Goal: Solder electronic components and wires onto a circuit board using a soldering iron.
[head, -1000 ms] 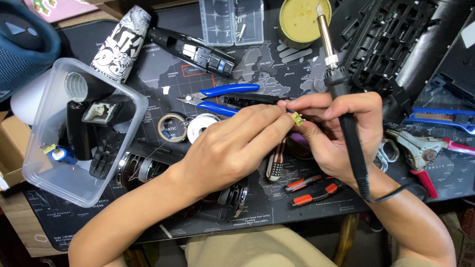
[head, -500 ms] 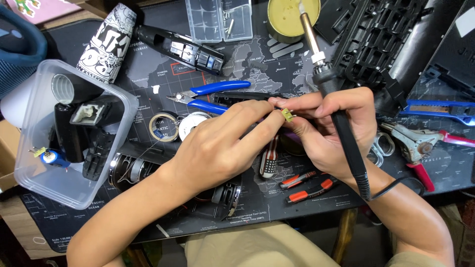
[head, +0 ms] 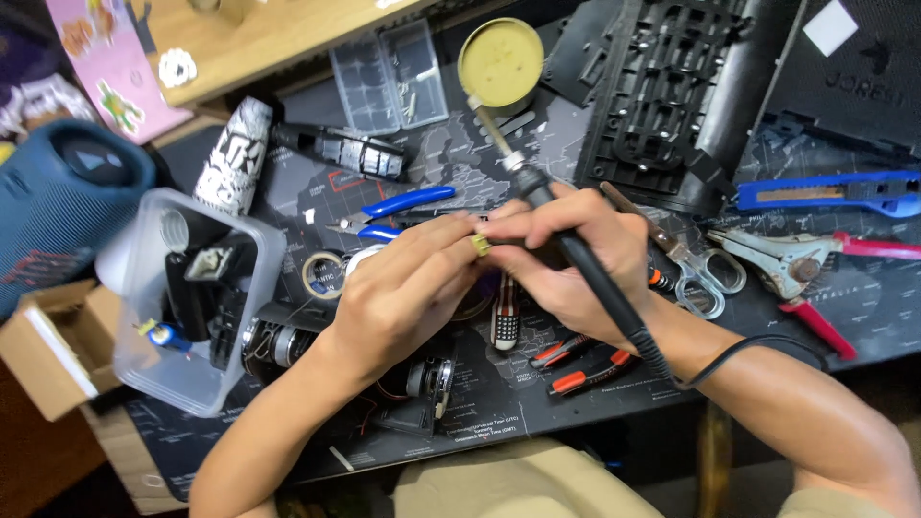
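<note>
A: Start nearest. What lies at the front edge of the table (head: pixel 537 403)?

B: Red-handled cutters (head: pixel 580 364) on the dark mat, and just left of them a small motor (head: pixel 432 379) with thin wires. A striped screwdriver handle (head: pixel 505 321) stands out just under the hands.

A: And the hands themselves?

B: The left hand (head: pixel 398 302) has its grip pressed together, pinching a small yellow part (head: pixel 481 246) between thumb and fingertips. The right hand (head: pixel 576 259) meets it there; its fingertips touch the same part, and its grip is also wrapped around a black soldering iron (head: pixel 576 254), whose cord runs back along the wrist. The iron's metal tip points away, up the table.

A: So where is the part?

B: Between both hands, held above the mat, near the middle of the table.

A: To the sides?

B: Left, a clear plastic tub (head: pixel 192 297) with odds and ends, and tape rolls (head: pixel 324 275) beside it. Right, scissors (head: pixel 696 269) and red-handled pliers (head: pixel 806 269).

A: Farther off?

B: Blue-handled pliers (head: pixel 398 206) just beyond the hands, then a blue utility knife (head: pixel 825 190), a black plastic frame (head: pixel 662 96), and a round yellow sponge tin (head: pixel 500 62) near the iron's tip.
</note>
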